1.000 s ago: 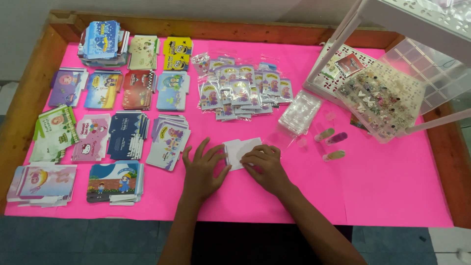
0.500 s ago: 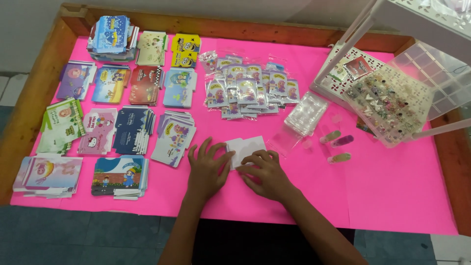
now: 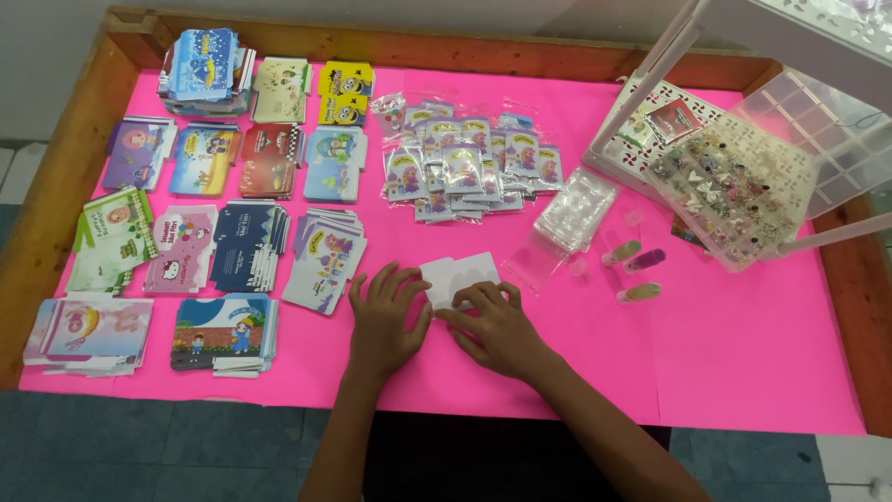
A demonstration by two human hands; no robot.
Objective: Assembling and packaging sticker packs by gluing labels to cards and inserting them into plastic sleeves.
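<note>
The left hand (image 3: pixel 386 316) lies flat with fingers spread, its fingertips on the left edge of a white card (image 3: pixel 462 279); the right hand (image 3: pixel 495 325) presses down on the card's lower edge, fingers loosely bent. Both hands sit where they were half a second ago, the card still beneath them. The card is small, plain white, lying flat mid-table (image 3: pixel 743 372) on pink paper. Stacks of colourful printed cards (image 3: pixel 246 246) fill the left; clear sachets (image 3: pixel 465 167) lie behind.
</note>
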